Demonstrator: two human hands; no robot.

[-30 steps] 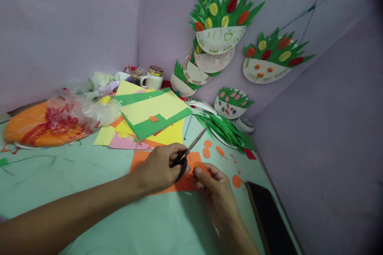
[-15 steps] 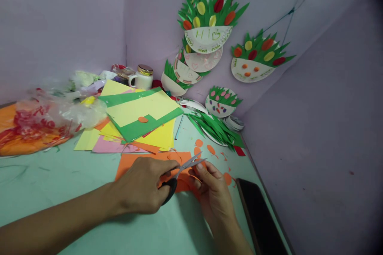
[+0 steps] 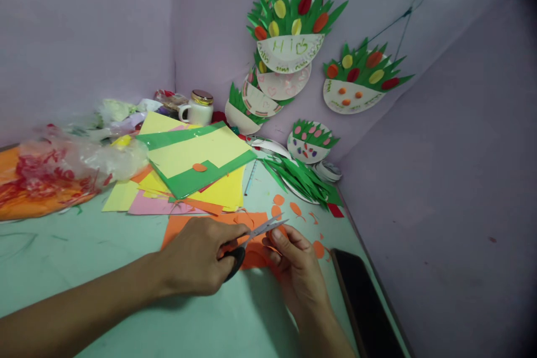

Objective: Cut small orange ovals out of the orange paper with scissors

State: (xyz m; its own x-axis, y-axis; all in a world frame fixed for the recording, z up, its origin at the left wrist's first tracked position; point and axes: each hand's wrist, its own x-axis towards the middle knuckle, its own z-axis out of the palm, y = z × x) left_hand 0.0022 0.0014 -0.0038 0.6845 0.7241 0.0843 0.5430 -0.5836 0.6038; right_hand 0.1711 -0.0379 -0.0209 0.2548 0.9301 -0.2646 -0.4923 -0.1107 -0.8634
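Observation:
My left hand (image 3: 205,257) is closed around the black handles of a pair of scissors (image 3: 260,229), whose blades point right and stand slightly apart. Close to the blade tips, my right hand (image 3: 296,257) pinches a small piece of orange paper (image 3: 277,231) between thumb and fingers. Part of that piece is covered by the fingers. Beneath both hands lies a larger orange sheet (image 3: 180,229) on the pale green table. Several cut orange ovals (image 3: 296,209) and thin scraps are scattered just beyond my right hand.
A black phone (image 3: 363,296) lies along the table's right side. Coloured paper sheets (image 3: 188,154) are stacked at the back left, beside a crumpled plastic bag (image 3: 84,162). Green paper strips (image 3: 300,179) rest on a plate. Paper-plate baskets (image 3: 291,53) hang on the wall; a white mug (image 3: 199,109) stands behind.
The scissor blades have closed a little near the orange piece. Both hands stay in nearly the same place, and the view has shifted slightly.

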